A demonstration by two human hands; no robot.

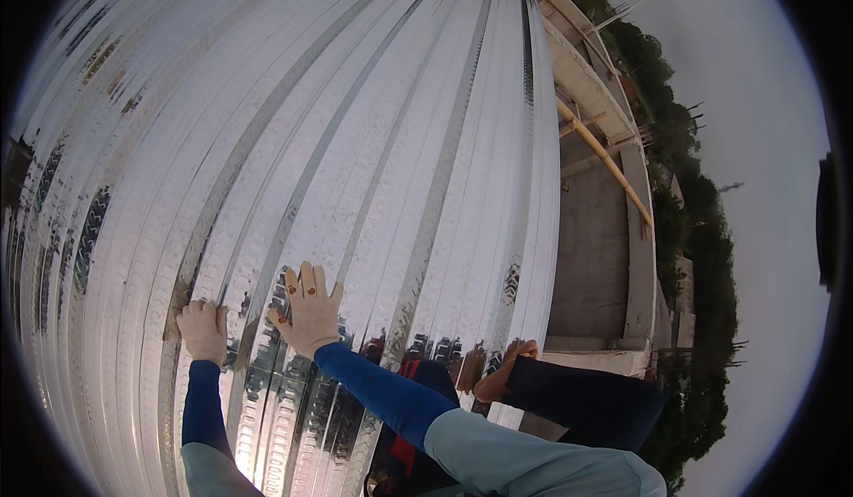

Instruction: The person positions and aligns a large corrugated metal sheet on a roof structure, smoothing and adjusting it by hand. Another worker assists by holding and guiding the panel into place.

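A broad sheet of shiny ribbed metal [338,168] spreads beneath both of my hands, its ribs running away from me. My left hand [203,330], in a pale work glove, has its fingers curled down over a raised rib, beside a grey strip. To its right, my right hand [311,310] lies flat with spread fingers on the metal. Its glove has brownish spots on the fingers. Both arms wear blue sleeves under light green ones. The undersides of my hands are hidden.
Right of the sheet's edge are a concrete wall [635,248] and a bamboo pole [604,159]. A dark-clothed limb [577,399] reaches the sheet near that edge; I cannot tell whether it ends in a hand or foot. Trees [702,275] stand beyond.
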